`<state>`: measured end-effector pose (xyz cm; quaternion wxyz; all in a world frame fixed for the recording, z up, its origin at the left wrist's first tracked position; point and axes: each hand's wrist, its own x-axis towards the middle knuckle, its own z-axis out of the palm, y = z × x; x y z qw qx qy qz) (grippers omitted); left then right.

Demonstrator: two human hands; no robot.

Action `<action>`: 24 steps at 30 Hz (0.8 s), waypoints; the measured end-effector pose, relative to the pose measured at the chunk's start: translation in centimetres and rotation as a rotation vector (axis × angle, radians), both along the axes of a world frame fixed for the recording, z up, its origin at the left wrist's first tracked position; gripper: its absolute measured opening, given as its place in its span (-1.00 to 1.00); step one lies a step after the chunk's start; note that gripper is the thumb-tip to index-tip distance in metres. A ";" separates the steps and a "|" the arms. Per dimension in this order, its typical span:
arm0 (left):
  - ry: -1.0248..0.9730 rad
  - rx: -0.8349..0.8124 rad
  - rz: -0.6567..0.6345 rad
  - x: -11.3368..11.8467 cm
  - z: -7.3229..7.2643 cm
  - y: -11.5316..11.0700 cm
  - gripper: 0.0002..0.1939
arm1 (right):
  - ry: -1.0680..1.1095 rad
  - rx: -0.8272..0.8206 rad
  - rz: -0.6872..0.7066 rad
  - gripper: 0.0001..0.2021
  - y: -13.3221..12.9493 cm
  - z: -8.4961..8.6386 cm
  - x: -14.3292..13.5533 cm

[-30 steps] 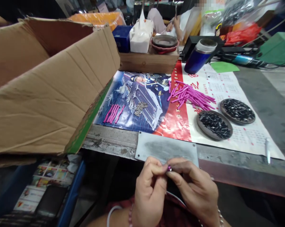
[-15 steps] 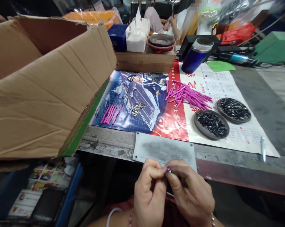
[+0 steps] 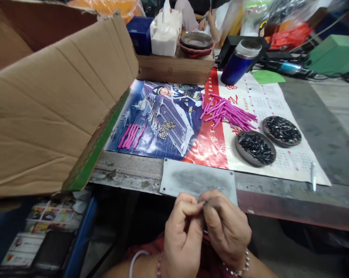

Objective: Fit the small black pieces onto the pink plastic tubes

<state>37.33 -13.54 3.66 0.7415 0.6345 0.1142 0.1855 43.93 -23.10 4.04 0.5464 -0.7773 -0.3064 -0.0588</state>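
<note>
My left hand (image 3: 181, 231) and my right hand (image 3: 225, 227) meet in front of me, below the table's front edge. Both are closed, thumbs and forefingers pinched together tip to tip. What they pinch is now covered by the fingers; a bit of pink with a shiny speck showed there a moment earlier. Just beyond them lies a grey metal plate (image 3: 197, 178) with a dark smudged middle. Farther off on a poster lie a loose heap of pink sticks (image 3: 229, 112), a short row of pink sticks (image 3: 130, 136) and a cluster of small shiny beads (image 3: 166, 129).
Two round dishes (image 3: 255, 148) (image 3: 282, 131) of small black pieces stand on the poster (image 3: 197, 150), with a white pen-like object (image 3: 314, 177) nearby. A big cardboard box (image 3: 61, 100) fills the left. Behind are a blue tumbler (image 3: 238, 65), a tissue box (image 3: 165, 36) and a seated person.
The pink bit between my fingertips has gone out of sight as my right hand turned and closed in against the left. The view has shifted slightly.
</note>
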 end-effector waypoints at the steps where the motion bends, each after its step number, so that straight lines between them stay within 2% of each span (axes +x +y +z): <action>1: -0.021 0.024 0.011 0.0 0.0 0.1 -0.87 | 0.035 0.024 0.025 -0.76 0.0 0.1 0.1; 5: -0.074 0.119 0.059 0.0 -0.2 0.7 -0.82 | 0.055 0.025 0.103 -0.62 0.3 0.4 0.4; 10: -0.064 0.183 0.074 -0.2 -1.0 1.1 -0.78 | -0.012 -0.044 0.070 -0.71 0.9 0.7 0.4; 16: -0.048 0.179 0.091 0.3 -1.3 0.8 -0.79 | 0.049 -0.001 0.053 -0.89 0.7 1.0 0.3; 24: -0.063 0.138 0.094 1.0 -1.1 0.2 -0.79 | 0.014 -0.019 0.026 -0.79 -0.6 0.9 0.2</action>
